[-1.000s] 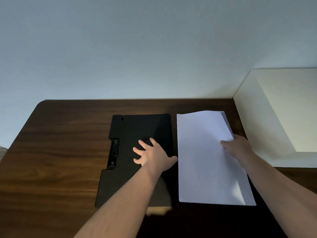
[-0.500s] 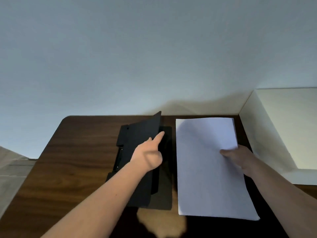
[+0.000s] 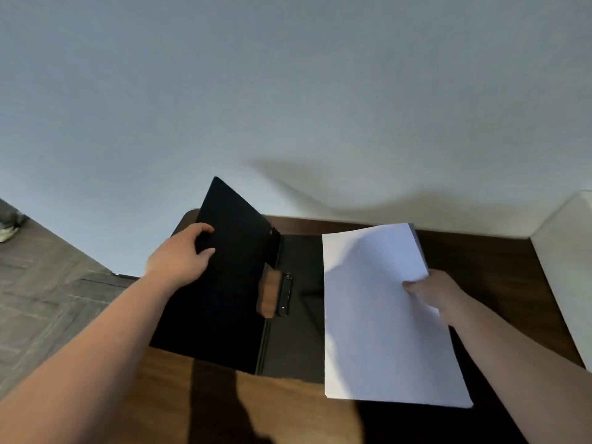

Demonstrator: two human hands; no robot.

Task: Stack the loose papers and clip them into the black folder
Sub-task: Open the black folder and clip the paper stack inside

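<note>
The black folder (image 3: pixel 298 334) lies on the dark wooden desk (image 3: pixel 288 411). Its front cover (image 3: pixel 230 283) is swung up and over to the left, and my left hand (image 3: pixel 179 257) grips the cover's left edge. Inside, near the spine, the black clip (image 3: pixel 285 294) shows. To the right, a squared stack of white papers (image 3: pixel 381 318) is held at its right edge by my right hand (image 3: pixel 429 291), thumb on top. The stack's left edge overlaps the folder's inner right side.
A pale wall rises right behind the desk. A cream-coloured ledge (image 3: pixel 567 267) borders the desk on the right. Grey tiled floor (image 3: pixel 41 299) lies beyond the desk's left edge, with a shoe (image 3: pixel 9 225) far left.
My left hand went from resting flat on the shut folder to lifting its cover and swinging it open to the left. The clip is now exposed. The paper stack stayed in my right hand.
</note>
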